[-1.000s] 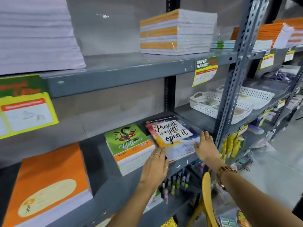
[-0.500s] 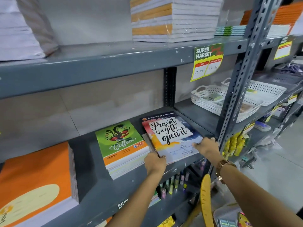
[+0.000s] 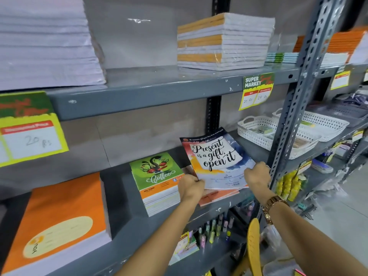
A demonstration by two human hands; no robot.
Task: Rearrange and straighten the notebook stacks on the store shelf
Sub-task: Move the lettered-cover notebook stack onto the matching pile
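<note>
— Where are the hands?

— Both are at the "Present is a gift, open it" notebook stack [image 3: 216, 158], on the middle shelf [image 3: 127, 226]. The left hand [image 3: 192, 185] is curled on the stack's near left corner, knuckles toward the camera, forearm reaching up from below. The right hand [image 3: 256, 174] is curled on the near right corner, wrist bent, a gold watch [image 3: 273, 206] just below it.

— And the fingers?

— On both hands they are folded closed around the top notebooks' near edge, holding them. The fingertips themselves are hidden under the covers.

— How does that stack sit?

— Its near edge is raised off the orange notebooks [image 3: 217, 195] beneath it, and the cover is turned askew to the shelf edge.

— What's around it?

— Left of the stack, touching or nearly so, is the green "Coffee" notebook stack [image 3: 157, 176]. Farther left, well apart, a tall orange-covered stack [image 3: 63, 212]. Right of it, past the upright post [image 3: 288, 124], white baskets [image 3: 258, 130]. Above it, on the upper shelf, a wrapped orange-and-white stack [image 3: 225, 41].
</note>
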